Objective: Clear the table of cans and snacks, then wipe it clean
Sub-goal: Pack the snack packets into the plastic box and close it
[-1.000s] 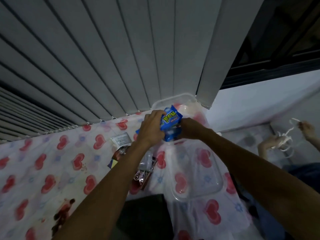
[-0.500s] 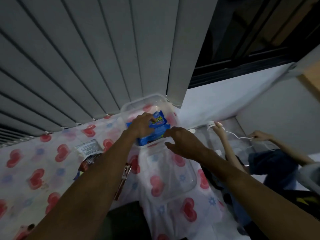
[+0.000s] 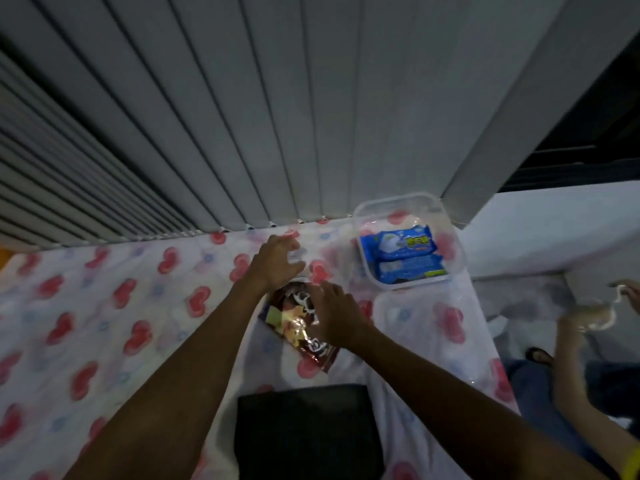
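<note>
A clear plastic container (image 3: 453, 237) stands at the table's far right corner with two blue snack packets (image 3: 401, 251) inside it. A pile of brown and yellow snack wrappers (image 3: 294, 327) lies on the heart-patterned tablecloth (image 3: 121, 306). My right hand (image 3: 329, 313) rests flat on the right side of that pile, fingers apart. My left hand (image 3: 277, 261) hovers just beyond the pile with fingers spread over a small pale packet (image 3: 300, 253), mostly hidden by the hand. Neither hand grips anything.
The container's clear lid (image 3: 426, 327) lies on the cloth in front of it. A black chair back (image 3: 304, 434) stands at the near edge. Vertical blinds (image 3: 277, 116) line the far side. Another person's hands (image 3: 588, 317) hold a white cord at right.
The blue packet has been let go into the container. Both hands have left the container and moved left and nearer, onto the pile of wrappers.
</note>
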Demonstrator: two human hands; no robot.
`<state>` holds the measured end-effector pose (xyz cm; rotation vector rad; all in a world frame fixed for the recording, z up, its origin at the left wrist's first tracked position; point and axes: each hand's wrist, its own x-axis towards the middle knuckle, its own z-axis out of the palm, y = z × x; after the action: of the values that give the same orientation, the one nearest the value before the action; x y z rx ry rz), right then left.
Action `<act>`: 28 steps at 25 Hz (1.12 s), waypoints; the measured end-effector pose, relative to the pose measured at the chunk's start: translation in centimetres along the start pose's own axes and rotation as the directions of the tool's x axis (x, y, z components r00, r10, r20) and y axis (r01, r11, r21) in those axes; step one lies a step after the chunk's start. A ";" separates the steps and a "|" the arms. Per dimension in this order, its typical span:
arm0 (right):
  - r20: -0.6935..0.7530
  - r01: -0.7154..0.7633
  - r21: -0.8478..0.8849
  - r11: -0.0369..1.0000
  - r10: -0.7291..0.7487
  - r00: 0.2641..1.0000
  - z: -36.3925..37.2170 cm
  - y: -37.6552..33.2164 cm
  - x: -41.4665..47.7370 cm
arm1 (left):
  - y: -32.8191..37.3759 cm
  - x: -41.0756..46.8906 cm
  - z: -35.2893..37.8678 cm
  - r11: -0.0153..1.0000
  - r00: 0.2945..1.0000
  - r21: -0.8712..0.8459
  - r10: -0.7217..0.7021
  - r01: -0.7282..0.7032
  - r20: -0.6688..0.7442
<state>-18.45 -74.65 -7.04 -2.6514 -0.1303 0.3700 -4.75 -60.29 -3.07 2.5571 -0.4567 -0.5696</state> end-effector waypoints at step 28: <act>-0.113 -0.241 0.897 0.371 0.720 0.685 -14.1 17.0 3.1 | 11.4 2.7 4.4 0.975 0.970 -0.181 0.084 -0.127 -0.229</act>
<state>-11.01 -95.41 -3.34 -1.6192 0.8739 -0.1082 -6.93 -72.46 -1.53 2.3570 -0.4334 -0.2731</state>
